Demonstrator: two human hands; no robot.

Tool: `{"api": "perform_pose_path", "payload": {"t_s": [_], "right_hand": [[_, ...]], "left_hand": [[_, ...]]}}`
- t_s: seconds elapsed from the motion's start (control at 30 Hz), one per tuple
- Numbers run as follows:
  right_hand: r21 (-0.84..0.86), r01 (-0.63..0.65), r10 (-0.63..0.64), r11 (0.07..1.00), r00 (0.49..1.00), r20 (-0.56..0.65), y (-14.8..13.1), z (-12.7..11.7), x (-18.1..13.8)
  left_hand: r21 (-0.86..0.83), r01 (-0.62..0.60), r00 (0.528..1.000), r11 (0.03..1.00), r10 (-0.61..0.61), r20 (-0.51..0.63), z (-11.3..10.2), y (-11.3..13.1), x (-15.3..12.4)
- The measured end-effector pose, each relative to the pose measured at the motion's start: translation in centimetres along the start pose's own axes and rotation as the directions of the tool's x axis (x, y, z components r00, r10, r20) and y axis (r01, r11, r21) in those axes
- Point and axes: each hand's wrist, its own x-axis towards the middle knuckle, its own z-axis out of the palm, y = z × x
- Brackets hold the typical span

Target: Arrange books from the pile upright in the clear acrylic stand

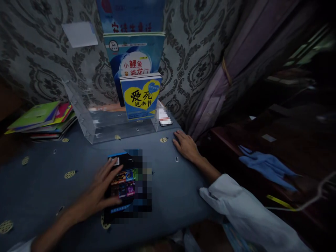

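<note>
My left hand (101, 190) is spread over the left side of a dark book (123, 182) with small colourful pictures on its cover, fingers apart. Part of that cover is blurred into blocks. Flat on the tablecloth near the table's right edge, my right hand (186, 145) has its fingers stretched out and holds nothing. Beyond both hands stands a clear acrylic book rack (86, 129). Toward its right side it bears a blue book with a yellow heart (141, 96), a teal book (133, 45) behind it, and a dark blue book (131, 15) at the top.
A stack of colourful books (39, 119) lies at the table's left. A small white item (164, 115), partly blurred, is by the rack's right end. Right of the table, a blue cloth (265, 164) lies on a dark red surface (231, 140), near a pale cable (312, 199).
</note>
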Motion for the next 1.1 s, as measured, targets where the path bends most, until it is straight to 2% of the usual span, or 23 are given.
{"api": "perform_pose_path", "payload": {"t_s": [0.13,0.3,0.5,0.7,0.9,1.1], "right_hand": [[-0.047,-0.121,0.119,0.991,0.992,-0.045,1.1,-0.3,-0.5],[-0.062,-0.089,0.083,0.994,0.991,-0.104,1.0,0.2,-0.5],[-0.050,-0.091,0.087,0.995,0.993,-0.084,1.3,0.3,-0.3],[-0.084,-0.075,0.066,0.994,0.992,-0.106,1.1,0.1,-0.5],[0.030,0.061,-0.057,0.998,0.990,-0.128,-0.1,-0.3,-0.4],[0.322,0.288,-0.293,0.902,0.955,-0.035,-4.6,0.5,0.2]], "left_hand": [[0.088,-0.126,0.989,0.988,0.118,0.092,1.1,1.8,-0.9],[0.134,-0.175,0.980,0.975,0.159,0.119,1.3,2.2,-0.9],[0.153,-0.185,0.980,0.971,0.170,0.107,1.6,2.9,2.4],[0.169,-0.115,0.992,0.979,0.104,0.076,3.0,4.2,6.5],[0.150,-0.103,0.993,0.983,0.092,0.076,3.4,4.7,7.9],[0.119,-0.104,0.994,0.987,0.100,0.040,3.8,4.6,8.2]]}}
